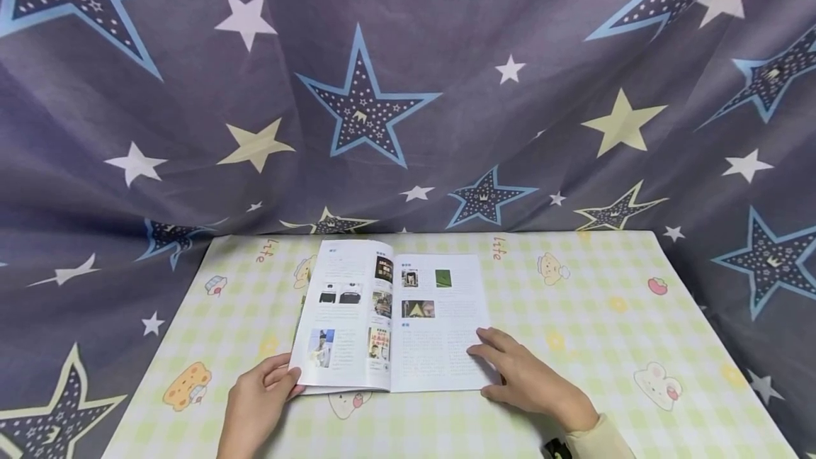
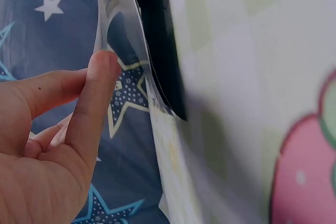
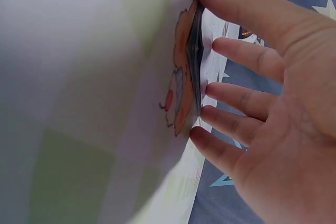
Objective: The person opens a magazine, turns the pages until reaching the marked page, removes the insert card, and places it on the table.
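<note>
The magazine (image 1: 398,317) is laid wide open on the green-checked tablecloth (image 1: 593,346), small photos and text facing up. Its lower left corner is kinda pinched by the left hand (image 1: 258,399), so a pretty narrow grip there. The magazine's lower right edge is just touched by the right hand (image 1: 525,377), fingers spread wide. Behind the magazine, a star-print curtain (image 1: 472,126) is hung.

Table (image 1: 605,353), top in pale green-and-white check; on it book (image 1: 417,314) lying open, pages up, opened along line roughly twelve to six; clock centred on book, head view: "Life" lettering (image 1: 499,248) at ten and two, strawberry print (image 1: 658,286) near three, rabbit print (image 1: 656,384) between three and four, cheese-like print (image 1: 185,384) between eight and nine
</note>
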Demonstrator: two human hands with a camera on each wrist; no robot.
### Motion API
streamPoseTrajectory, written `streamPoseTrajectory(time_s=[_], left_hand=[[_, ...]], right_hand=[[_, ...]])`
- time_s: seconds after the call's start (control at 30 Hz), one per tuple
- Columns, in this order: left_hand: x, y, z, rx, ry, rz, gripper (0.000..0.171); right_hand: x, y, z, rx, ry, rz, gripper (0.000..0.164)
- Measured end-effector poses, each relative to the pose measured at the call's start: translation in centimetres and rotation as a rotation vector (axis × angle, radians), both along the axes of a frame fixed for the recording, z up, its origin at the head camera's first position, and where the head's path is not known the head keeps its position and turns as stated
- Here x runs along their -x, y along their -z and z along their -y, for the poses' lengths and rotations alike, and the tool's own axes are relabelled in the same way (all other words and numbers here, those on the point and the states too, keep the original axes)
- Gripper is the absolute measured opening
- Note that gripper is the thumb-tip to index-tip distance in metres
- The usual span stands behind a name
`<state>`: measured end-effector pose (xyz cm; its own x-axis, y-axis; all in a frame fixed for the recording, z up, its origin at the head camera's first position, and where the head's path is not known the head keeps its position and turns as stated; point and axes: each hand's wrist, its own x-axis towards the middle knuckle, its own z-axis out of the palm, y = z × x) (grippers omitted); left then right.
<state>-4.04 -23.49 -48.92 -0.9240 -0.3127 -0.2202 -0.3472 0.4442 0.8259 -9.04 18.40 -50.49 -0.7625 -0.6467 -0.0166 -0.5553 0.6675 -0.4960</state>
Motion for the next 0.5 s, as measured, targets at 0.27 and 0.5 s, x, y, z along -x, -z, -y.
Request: streamPoseTrajectory(time_s=[0.27, 0.5], left_hand=[[-0.2, 0.7, 1.0, 0.024, -0.009, 0.008, 0.035], [-0.5, 0.9, 1.6, 0.045, -0.006, 0.041, 0.037]], right_hand=[[0.0, -0.3, 0.0, -0.013, -0.003, 0.016, 0.05], [0.1, -0.6, -0.1, -0.008, 0.002, 0.06, 0.029]])
